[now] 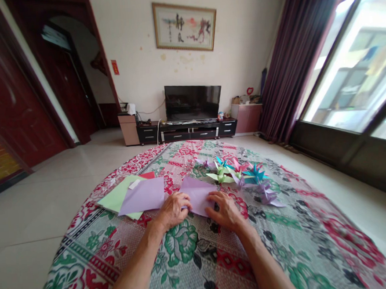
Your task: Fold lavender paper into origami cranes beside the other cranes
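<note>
A sheet of light purple paper (196, 192) lies on the table between my hands. My left hand (175, 210) is at its left edge, with the fingers curled and pinching the paper. My right hand (226, 209) has its bent fingers on the sheet's right edge, with the thumb near the lower side. Parts of both edges are hidden under the fingers. To the left, another purple sheet (145, 195) lies over light green paper (115, 195), with a red sheet (148, 175) behind. Several folded paper cranes (255, 174) in blue, green, pink and purple stand grouped to the right.
A patterned cloth (180, 246) covers the round table. Beyond it stand a television (193, 102) and a low black cabinet (188, 131) against the wall. A purple curtain (292, 58) and a window (355, 62) are on the right; dark red doors (7, 87) are on the left.
</note>
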`<move>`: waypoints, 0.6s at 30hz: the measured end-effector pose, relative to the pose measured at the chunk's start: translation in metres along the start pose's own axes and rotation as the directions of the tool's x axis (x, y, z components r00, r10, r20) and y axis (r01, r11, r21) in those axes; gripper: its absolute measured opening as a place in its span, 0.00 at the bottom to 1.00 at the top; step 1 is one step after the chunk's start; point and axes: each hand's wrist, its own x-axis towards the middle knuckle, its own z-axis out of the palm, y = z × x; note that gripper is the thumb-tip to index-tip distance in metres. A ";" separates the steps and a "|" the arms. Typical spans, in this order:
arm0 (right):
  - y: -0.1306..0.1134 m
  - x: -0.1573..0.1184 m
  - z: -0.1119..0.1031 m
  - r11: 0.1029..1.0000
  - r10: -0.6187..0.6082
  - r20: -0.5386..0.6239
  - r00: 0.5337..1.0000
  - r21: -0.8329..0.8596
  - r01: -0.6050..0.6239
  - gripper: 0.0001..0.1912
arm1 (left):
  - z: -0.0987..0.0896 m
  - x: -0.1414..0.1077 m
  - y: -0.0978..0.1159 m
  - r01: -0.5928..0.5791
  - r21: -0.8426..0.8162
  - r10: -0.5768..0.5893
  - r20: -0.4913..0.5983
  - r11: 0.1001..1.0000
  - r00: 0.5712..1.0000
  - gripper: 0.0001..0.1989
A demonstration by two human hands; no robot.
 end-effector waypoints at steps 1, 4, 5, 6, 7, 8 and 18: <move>-0.001 0.000 0.001 1.000 0.002 -0.005 1.000 -0.004 -0.002 0.13 | 0.000 0.000 -0.001 0.007 0.001 -0.007 -0.001 1.000 1.000 0.13; 0.000 0.000 0.001 1.000 0.008 -0.008 1.000 -0.004 -0.008 0.11 | 0.001 0.000 -0.003 0.029 -0.013 -0.029 -0.004 1.000 1.000 0.12; 0.001 0.000 0.001 1.000 0.009 -0.008 1.000 -0.001 -0.009 0.11 | 0.001 0.000 -0.004 0.035 -0.024 -0.035 -0.007 0.999 0.999 0.12; 0.002 0.000 0.000 1.000 0.008 -0.006 1.000 0.003 -0.008 0.11 | 0.001 -0.001 -0.005 0.041 -0.039 -0.041 -0.012 0.998 0.999 0.11; 0.003 0.000 -0.001 1.000 0.008 -0.003 1.000 0.007 -0.008 0.11 | 0.001 -0.001 -0.007 0.048 -0.054 -0.049 -0.017 0.997 0.999 0.11; 0.004 0.000 -0.002 1.000 0.009 0.002 1.000 0.009 -0.009 0.11 | 0.001 -0.002 -0.008 0.057 -0.069 -0.058 -0.020 0.996 0.998 0.10; -0.013 0.001 -0.001 0.992 -0.119 0.028 0.992 0.053 0.117 0.07 | -0.011 -0.002 -0.006 0.081 -0.101 -0.080 0.010 0.992 0.997 0.10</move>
